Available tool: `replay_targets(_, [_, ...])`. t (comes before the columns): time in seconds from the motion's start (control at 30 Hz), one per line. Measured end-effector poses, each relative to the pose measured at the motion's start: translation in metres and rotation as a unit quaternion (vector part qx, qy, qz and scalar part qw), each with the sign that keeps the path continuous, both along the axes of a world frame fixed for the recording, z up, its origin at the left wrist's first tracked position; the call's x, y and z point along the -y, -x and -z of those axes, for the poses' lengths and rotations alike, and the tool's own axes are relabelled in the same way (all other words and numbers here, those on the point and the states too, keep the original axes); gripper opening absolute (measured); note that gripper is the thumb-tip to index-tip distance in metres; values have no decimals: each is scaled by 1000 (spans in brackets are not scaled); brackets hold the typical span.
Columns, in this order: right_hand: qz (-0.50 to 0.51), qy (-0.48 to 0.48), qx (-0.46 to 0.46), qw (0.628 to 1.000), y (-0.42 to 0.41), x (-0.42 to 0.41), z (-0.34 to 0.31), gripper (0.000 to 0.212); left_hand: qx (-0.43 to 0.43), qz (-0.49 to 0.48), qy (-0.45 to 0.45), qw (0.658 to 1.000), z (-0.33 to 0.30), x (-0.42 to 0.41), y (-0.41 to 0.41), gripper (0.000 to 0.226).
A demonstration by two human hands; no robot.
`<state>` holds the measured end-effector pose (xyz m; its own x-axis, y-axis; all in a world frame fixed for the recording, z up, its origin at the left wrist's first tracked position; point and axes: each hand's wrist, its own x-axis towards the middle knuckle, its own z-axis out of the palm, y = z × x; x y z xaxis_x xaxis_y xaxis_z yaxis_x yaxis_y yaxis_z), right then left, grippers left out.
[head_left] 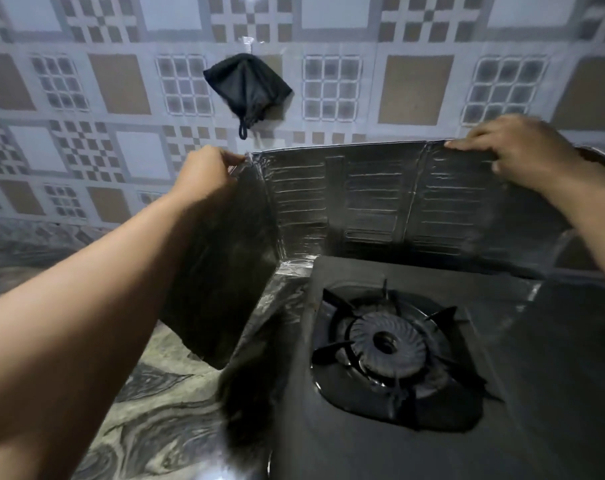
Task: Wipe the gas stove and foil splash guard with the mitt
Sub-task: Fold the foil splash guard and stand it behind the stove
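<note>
A folded foil splash guard (pixel 363 199) stands around the back and left of a dark single-burner gas stove (pixel 380 344). My left hand (pixel 204 174) pinches the guard's top left corner. My right hand (pixel 516 147) grips the guard's top edge on the right. The left panel of the guard hangs a little above the counter. A black mitt (pixel 247 86) hangs from a hook on the tiled wall, above and between my hands. Neither hand touches the mitt.
The stove sits on a grey marbled counter (pixel 148 393). A patterned tiled wall (pixel 86 98) rises right behind the guard. A dark fuzzy shape (pixel 249 386) lies on the counter against the stove's left side.
</note>
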<state>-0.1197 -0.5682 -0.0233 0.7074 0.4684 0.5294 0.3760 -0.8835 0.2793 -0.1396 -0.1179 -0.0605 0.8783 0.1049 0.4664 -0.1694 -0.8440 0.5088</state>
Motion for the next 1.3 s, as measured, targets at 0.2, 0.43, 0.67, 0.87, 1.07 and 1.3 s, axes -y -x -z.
replay_targets(0.2, [4,22,15,1000,-6,74,-7,81,-5,0,-16,1000,-7,71,-16,30])
replay_targets(0.43, [14,49,7,999,-23,137,4,87,-43,-2,-10,999,-5,132,-31,36])
replay_targets(0.67, [60,13,-51,997,-37,150,38,81,-76,-3,31,997,9,166,-49,35])
replay_targets(0.87, [94,-31,-105,990,-49,150,56,81,-109,-6,30,994,18,174,-58,38])
replay_targets(1.07, [136,-70,-145,978,-52,144,68,78,-102,-17,3,995,20,170,-60,43])
replay_targets(1.3, [116,-108,-158,975,-50,147,77,64,-92,-10,-22,995,12,167,-60,42])
